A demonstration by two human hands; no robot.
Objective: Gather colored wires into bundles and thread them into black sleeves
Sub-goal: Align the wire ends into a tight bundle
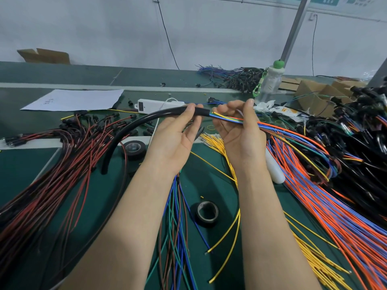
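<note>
Forearms point(125, 237) rose from the tabletop's point(21, 168) near edge, left hand point(176, 130) on the sleeve point(159, 114), right hand point(240, 132) on the wires point(224, 118).
Left fingers curled round the black sleeve near its open end; its other end drooped to the tabletop leftward. Right thumb and fingers pinched the coloured wires, tips meeting the sleeve's mouth above mid-table. A tape roll point(207, 214) lay between the forearms; red wires point(62, 164) spread along the left edge, orange wires point(335, 216) along the right.
</note>
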